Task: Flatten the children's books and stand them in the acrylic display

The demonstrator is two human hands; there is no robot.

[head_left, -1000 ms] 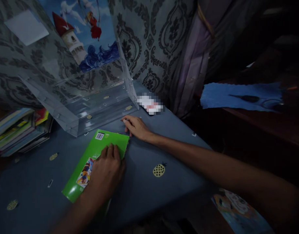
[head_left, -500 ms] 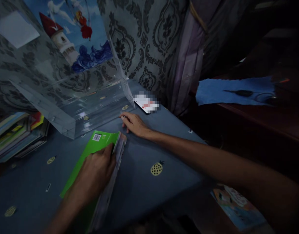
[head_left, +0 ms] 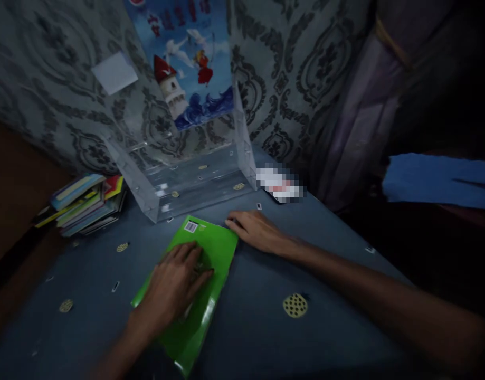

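A green book point(head_left: 216, 253) with a barcode near its top edge lies flat on the table, its glossy cover facing up. My left hand point(head_left: 177, 282) rests on the cover with its fingers spread. Just beyond the book's top right corner is my right hand point(head_left: 256, 232), its fingers loosely bent and nothing visible in them. Whether its fingertips touch the corner I cannot tell.
Behind the book stands a clear acrylic stand point(head_left: 147, 198). A pile of books point(head_left: 87, 203) lies to the left. A phone-like item point(head_left: 279, 184), its screen blurred out, lies by the table's right edge. A poster point(head_left: 198, 79) hangs behind.
The book's cover now lies flat across it, where page edges showed along the right side before. My left hand's fingers have spread over the cover. The view has turned left.
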